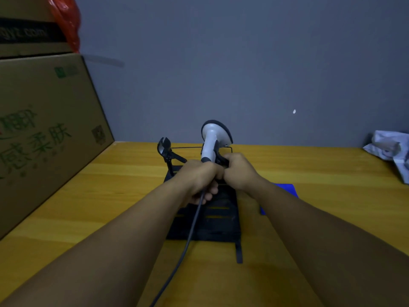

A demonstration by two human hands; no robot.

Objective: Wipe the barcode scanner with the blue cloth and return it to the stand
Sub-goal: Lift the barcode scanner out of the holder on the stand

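The left hand (200,176) is wrapped tight round the handle of the scanner (213,138), w/ the head pointing up and away. The right hand (238,171) is curled shut too, pinching a dark bit just beside the handle at 3 o'clock. Can't tell if that bit is the stand's clip or part of the scanner. The two hands touch each other.

The scanner is right over the black stand (212,220), mid-table. The blue cloth (285,189) lies flat on the yellow table (110,196) at 3 o'clock from the stand, mostly hidden under the right arm. No hand is on it.

What could go wrong:
- The cord (188,242) hangs from the handle and runs back toward 6 o'clock, over the stand. A quick tug could snag it and pull the stand along.
- A 2nd black holder (164,149) sticks up at 10 o'clock from the scanner. A swing of the head could knock it.
- The stand looks light, so it may slide or tip if pushed hard.

Hard to see: the light is dim, the fingers on the handle are hidden, and the scanner's front faces away. The box (44,129) at 9 o'clock is cut off.
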